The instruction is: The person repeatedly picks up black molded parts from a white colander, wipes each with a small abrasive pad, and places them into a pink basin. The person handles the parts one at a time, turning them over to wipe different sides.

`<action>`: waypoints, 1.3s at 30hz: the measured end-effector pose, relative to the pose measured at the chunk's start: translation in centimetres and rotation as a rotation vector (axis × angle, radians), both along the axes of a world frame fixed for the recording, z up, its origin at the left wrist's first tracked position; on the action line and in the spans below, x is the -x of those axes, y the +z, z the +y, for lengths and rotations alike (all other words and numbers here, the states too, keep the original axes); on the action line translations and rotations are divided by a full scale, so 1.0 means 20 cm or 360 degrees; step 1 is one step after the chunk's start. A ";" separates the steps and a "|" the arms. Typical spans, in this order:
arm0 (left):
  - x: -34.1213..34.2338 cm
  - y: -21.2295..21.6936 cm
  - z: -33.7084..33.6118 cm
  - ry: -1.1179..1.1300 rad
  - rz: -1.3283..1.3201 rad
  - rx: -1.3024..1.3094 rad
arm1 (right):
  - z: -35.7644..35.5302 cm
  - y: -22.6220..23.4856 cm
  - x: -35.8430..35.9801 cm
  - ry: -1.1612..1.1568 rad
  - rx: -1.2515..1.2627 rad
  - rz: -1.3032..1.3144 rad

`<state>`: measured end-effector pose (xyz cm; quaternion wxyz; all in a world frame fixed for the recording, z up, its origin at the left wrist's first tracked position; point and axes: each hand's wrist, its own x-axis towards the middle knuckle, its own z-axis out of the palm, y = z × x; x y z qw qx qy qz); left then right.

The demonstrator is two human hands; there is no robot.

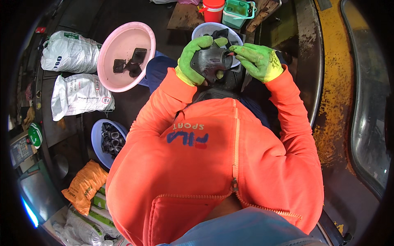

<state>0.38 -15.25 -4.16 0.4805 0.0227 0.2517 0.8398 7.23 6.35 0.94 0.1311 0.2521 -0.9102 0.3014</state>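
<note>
My left hand (188,63), in a green-yellow glove, wraps round a hollow black moulded part (210,63) with a round opening facing right. My right hand (259,61), gloved alike, is closed in a pinch at that opening. Something small and dark with a reddish spot shows at its fingertips; I cannot make out what it is. Just beyond the hands stands a pale blue-white mesh basket (201,29) with black pieces in it, partly hidden by the gloves and the part.
Left of me a pink basin (107,61) holds several black parts (138,55); a blue basin (97,137) of them sits nearer. White sacks (72,51) and an orange sack (87,182) line the left. Ahead are a red container (213,11) and teal basket (236,18). A rusty yellow panel (334,82) stands right.
</note>
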 end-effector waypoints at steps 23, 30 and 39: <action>-0.01 0.15 0.04 0.0792 0.1108 -0.0371 | -0.20 -0.08 -0.11 -0.0179 0.0737 -0.0304; 0.07 0.14 0.04 0.1199 0.2013 -0.0182 | -0.30 0.00 -0.17 -0.0240 0.1731 -0.1182; 0.13 0.21 -0.04 0.1293 0.3107 -0.0026 | -0.28 0.16 -0.23 -0.0100 0.2164 -0.1928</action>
